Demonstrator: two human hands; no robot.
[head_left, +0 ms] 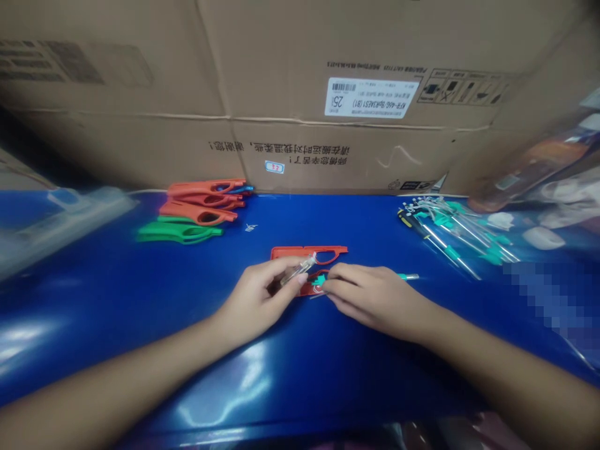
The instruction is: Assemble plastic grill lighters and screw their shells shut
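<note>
My left hand (262, 290) is closed around a small clear lighter fuel tank (296, 270), pinched between thumb and fingers and tilted up to the right. My right hand (370, 294) has its fingers pressed together at a green trigger piece (319, 280) with a thin white wire. From behind this hand a metal tube (411, 276) with a green part sticks out to the right. Under both hands lies an orange lighter shell half (307, 289), partly hidden. Just beyond them a second orange shell half (293, 252) rests on the blue table.
Several orange shells (201, 199) and green shells (178, 233) are stacked at the left back. Metal tubes with green triggers (452, 225) lie in a pile at right, beside a black-and-yellow screwdriver (410, 220). A large cardboard box (281, 75) walls off the table's back.
</note>
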